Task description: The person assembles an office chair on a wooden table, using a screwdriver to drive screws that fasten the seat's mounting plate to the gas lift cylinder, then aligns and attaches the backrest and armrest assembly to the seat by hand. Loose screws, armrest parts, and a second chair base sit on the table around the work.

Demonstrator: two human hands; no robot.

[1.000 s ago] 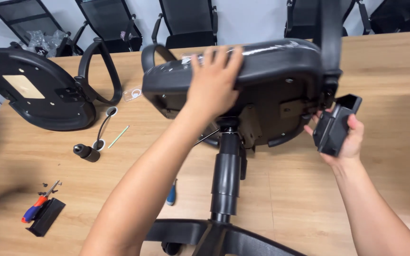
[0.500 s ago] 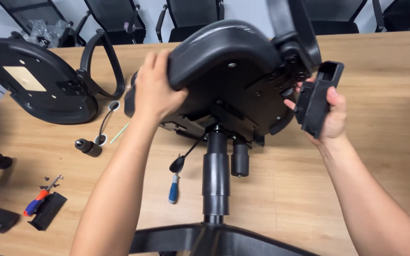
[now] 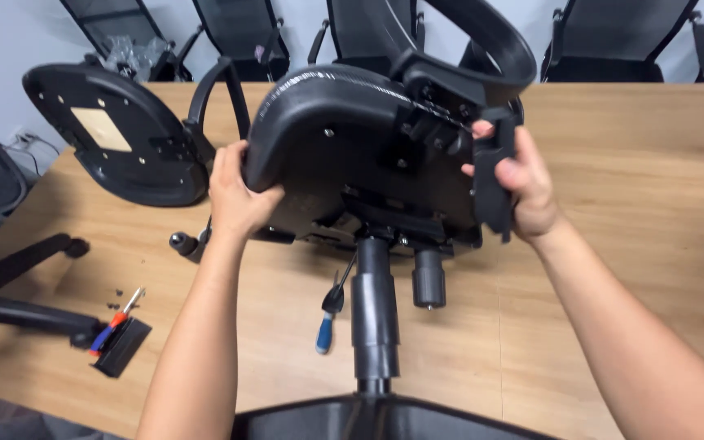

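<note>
A black office chair seat (image 3: 344, 138) lies tipped on the wooden table (image 3: 637, 179), its underside facing me, with the gas cylinder (image 3: 374, 314) pointing down to the chair base (image 3: 368, 415). My left hand (image 3: 238, 195) grips the seat's left rim. My right hand (image 3: 519, 183) holds a black plastic armrest part (image 3: 492, 179) pressed against the seat's right side, beside the bracket with bolts (image 3: 429, 122). A curved black armrest loop (image 3: 482, 41) rises behind the seat.
A second black seat pan (image 3: 112, 147) with an arm loop lies at the table's left. A blue-handled screwdriver (image 3: 325, 326) lies under the seat; a red-and-blue screwdriver (image 3: 120, 314), small screws and a black block (image 3: 121, 346) sit lower left. Mesh chairs (image 3: 621, 41) line the far edge.
The seat has tilted further upright toward me. My left hand slid from the top of the seat down to its left rim. My right hand brought the armrest part against the seat's right side.
</note>
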